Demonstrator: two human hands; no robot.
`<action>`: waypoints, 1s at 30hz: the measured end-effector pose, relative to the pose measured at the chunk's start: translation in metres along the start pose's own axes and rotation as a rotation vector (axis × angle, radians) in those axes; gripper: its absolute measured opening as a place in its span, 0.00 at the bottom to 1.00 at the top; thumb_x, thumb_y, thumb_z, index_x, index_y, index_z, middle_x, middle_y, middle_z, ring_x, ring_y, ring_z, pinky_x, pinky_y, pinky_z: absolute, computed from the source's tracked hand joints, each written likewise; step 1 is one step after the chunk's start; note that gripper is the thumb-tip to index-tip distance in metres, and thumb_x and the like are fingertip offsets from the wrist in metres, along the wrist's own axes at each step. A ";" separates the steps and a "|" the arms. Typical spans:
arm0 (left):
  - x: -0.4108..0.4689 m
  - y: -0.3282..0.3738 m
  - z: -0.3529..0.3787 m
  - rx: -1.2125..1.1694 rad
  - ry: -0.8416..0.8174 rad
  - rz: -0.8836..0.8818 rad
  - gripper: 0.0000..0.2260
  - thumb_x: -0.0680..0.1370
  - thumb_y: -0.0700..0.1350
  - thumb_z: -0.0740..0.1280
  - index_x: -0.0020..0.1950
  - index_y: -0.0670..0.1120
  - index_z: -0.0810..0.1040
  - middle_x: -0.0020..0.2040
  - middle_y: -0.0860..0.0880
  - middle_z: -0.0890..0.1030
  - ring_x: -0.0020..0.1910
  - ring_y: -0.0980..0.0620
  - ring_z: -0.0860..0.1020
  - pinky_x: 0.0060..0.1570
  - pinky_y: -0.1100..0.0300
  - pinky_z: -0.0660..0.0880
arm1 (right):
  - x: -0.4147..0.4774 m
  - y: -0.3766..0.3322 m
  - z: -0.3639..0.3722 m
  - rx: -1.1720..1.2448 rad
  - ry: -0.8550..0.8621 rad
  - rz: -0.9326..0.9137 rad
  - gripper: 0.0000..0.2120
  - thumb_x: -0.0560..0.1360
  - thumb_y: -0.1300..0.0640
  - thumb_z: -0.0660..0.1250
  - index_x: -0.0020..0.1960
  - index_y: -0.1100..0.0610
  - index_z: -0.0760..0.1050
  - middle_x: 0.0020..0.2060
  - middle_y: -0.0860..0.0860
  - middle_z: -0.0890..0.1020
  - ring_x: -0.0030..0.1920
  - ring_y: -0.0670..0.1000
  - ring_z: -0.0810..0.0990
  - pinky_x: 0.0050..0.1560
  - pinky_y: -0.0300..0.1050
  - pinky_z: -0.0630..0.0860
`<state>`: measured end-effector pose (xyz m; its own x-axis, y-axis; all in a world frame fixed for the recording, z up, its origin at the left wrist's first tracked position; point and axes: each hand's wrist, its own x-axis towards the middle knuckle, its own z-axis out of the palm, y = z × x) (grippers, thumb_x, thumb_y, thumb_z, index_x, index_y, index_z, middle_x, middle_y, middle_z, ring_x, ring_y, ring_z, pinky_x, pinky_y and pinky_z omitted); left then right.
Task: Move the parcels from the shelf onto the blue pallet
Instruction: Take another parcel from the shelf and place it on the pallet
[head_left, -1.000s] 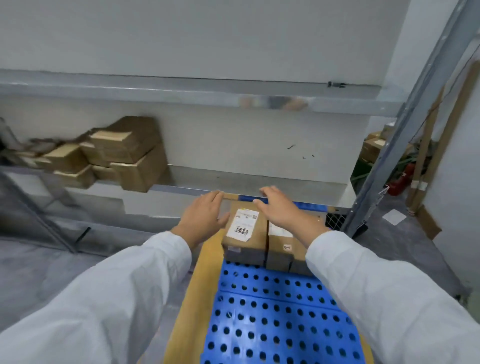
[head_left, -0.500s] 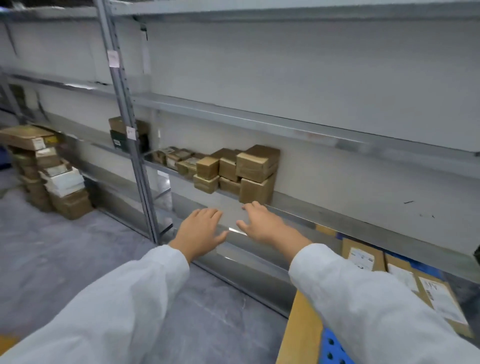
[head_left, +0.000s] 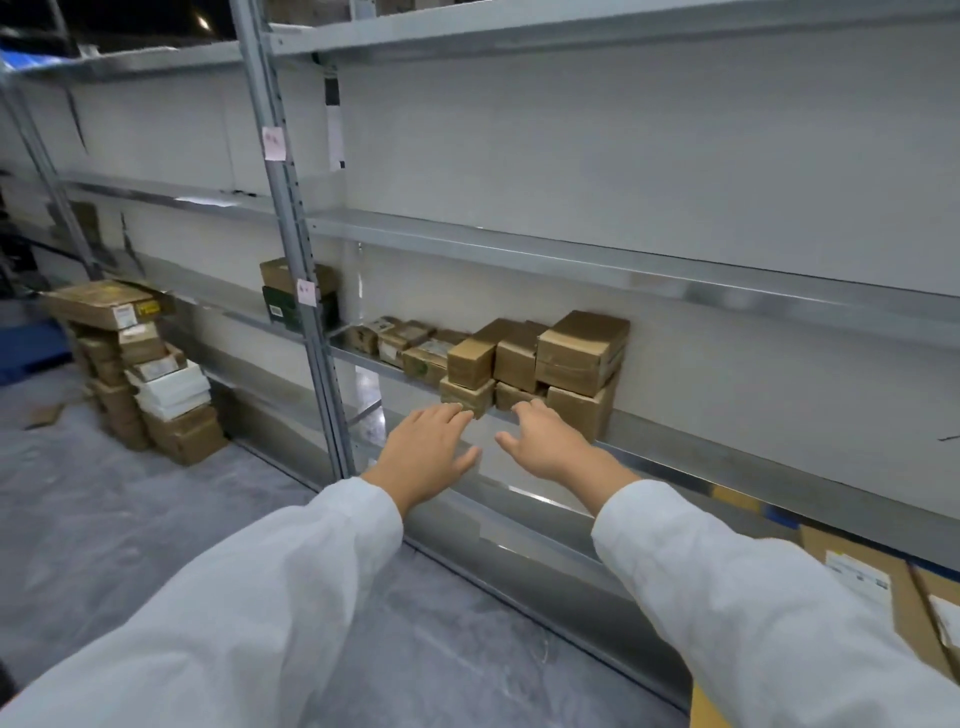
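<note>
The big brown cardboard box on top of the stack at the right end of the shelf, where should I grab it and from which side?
Grip the big brown cardboard box by its two short side faces, one hand each, coming from the front. It sits topmost with nothing above it, though its left face looks close to a neighbouring box. Both hands, left hand and right hand, are open and empty.

Single head view, looking forward and down along shelf (head_left: 519, 426), sleeves close in foreground.
</note>
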<state>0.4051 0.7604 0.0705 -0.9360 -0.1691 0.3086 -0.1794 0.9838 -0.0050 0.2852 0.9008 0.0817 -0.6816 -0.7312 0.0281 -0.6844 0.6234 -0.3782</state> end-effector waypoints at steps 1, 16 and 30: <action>0.010 -0.007 0.002 0.004 0.000 0.003 0.25 0.81 0.57 0.58 0.75 0.47 0.66 0.73 0.48 0.69 0.72 0.51 0.67 0.71 0.56 0.61 | 0.012 0.002 0.000 0.010 -0.001 0.006 0.27 0.80 0.46 0.60 0.73 0.58 0.62 0.70 0.56 0.67 0.68 0.57 0.68 0.65 0.55 0.70; 0.166 -0.118 0.062 -0.083 0.003 -0.032 0.24 0.81 0.55 0.61 0.73 0.44 0.68 0.70 0.47 0.73 0.69 0.50 0.70 0.67 0.56 0.67 | 0.200 0.014 0.021 0.024 -0.013 0.076 0.25 0.79 0.47 0.61 0.72 0.58 0.63 0.66 0.56 0.68 0.64 0.57 0.69 0.61 0.54 0.72; 0.283 -0.214 0.147 -0.169 -0.059 0.038 0.25 0.81 0.54 0.60 0.75 0.44 0.65 0.71 0.47 0.72 0.69 0.49 0.70 0.69 0.54 0.67 | 0.322 0.029 0.055 0.129 -0.022 0.304 0.26 0.79 0.48 0.61 0.73 0.60 0.63 0.70 0.57 0.65 0.68 0.58 0.69 0.66 0.52 0.68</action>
<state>0.1337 0.4933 0.0191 -0.9581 -0.1303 0.2551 -0.0951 0.9848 0.1457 0.0602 0.6682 0.0288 -0.8427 -0.5239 -0.1239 -0.4112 0.7749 -0.4800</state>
